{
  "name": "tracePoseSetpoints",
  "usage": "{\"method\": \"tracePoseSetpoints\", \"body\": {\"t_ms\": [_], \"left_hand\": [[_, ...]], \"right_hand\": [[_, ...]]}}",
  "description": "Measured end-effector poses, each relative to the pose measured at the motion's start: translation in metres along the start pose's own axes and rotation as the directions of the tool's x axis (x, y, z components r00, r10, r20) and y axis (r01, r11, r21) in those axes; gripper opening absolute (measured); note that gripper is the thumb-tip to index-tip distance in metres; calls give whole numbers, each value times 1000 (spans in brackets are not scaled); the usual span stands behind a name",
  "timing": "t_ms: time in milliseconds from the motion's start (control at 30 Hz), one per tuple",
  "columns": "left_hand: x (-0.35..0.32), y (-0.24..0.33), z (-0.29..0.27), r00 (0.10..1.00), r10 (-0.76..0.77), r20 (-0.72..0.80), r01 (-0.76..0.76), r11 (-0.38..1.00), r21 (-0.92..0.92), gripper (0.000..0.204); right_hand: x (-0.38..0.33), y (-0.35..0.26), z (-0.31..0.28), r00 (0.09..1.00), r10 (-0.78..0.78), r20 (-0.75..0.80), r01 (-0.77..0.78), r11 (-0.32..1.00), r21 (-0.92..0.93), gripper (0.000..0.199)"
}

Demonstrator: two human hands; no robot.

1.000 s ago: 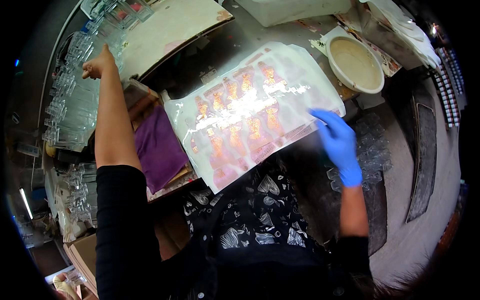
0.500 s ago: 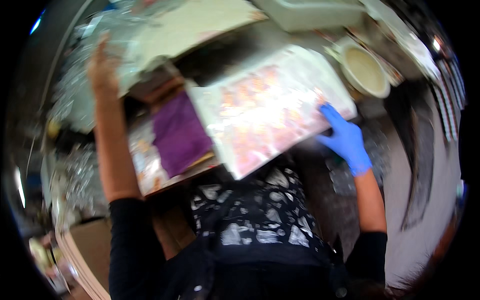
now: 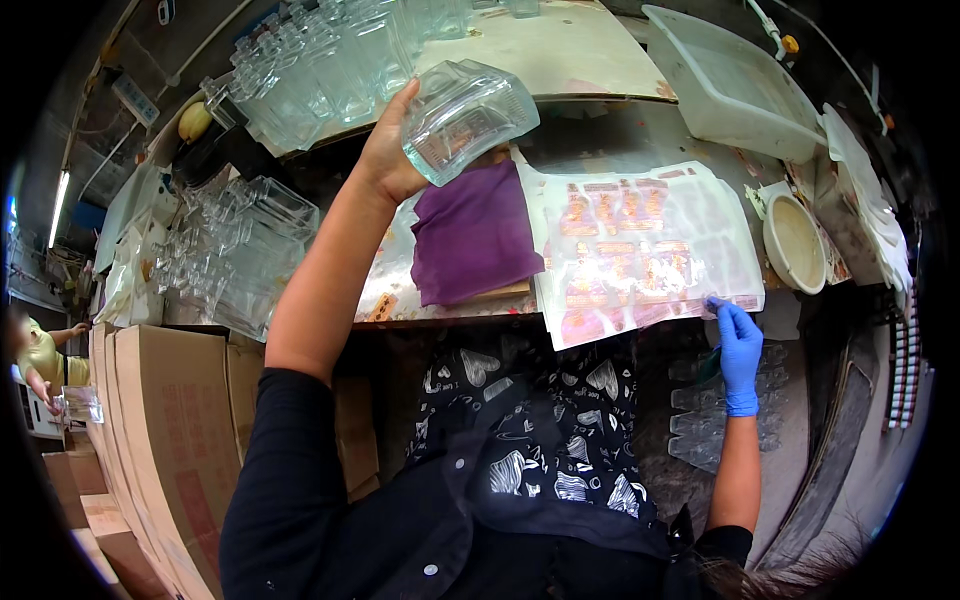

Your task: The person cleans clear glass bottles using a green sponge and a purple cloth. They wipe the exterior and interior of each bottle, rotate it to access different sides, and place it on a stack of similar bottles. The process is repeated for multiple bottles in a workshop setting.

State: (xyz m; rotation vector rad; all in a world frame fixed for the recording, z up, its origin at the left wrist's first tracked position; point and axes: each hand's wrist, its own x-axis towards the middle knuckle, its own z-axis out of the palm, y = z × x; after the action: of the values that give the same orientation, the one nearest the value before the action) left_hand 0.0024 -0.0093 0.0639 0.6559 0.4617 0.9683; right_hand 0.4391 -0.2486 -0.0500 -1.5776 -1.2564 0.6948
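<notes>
My bare left hand (image 3: 388, 160) is wrapped round a clear glass bottle (image 3: 468, 115), held tilted above the bench. Just below the bottle, a folded purple cloth (image 3: 475, 240) lies on a low board. Right of the cloth is a stack of white sheets with rows of pink and gold printed decals (image 3: 630, 250), its front edge overhanging the bench. My right hand (image 3: 738, 350), in a blue glove, pinches the top sheet near its front right corner. Its fingertips are pressed together there, and glare covers part of the prints.
Clear bottles (image 3: 330, 70) crowd the back left, with more bottles (image 3: 235, 250) lying at the left. A white tub (image 3: 735, 85) and a round bowl (image 3: 795, 243) stand right. Cardboard boxes (image 3: 175, 400) are stacked lower left; several bottles (image 3: 700, 420) sit below the right hand. Another person (image 3: 45, 355) is far left.
My left hand, raised and seemingly empty at the far left before, has come toward the middle with a glass bottle in it. My right fingers have closed at the sheet's edge.
</notes>
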Motion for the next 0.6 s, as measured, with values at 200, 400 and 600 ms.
{"method": "tracePoseSetpoints", "body": {"t_ms": [200,400,600], "left_hand": [[-12,3,4,992,31,-123,-5,979,205,56],[-5,-3,-23,984,7,-176,40,964,264,54],[-3,-32,-53,955,128,-268,56,809,585,75]], "right_hand": [[15,-71,42,945,238,223,-321,792,519,38],[39,-108,95,911,178,372,-366,762,534,38],[86,-175,158,917,-34,397,-177,858,483,32]]}}
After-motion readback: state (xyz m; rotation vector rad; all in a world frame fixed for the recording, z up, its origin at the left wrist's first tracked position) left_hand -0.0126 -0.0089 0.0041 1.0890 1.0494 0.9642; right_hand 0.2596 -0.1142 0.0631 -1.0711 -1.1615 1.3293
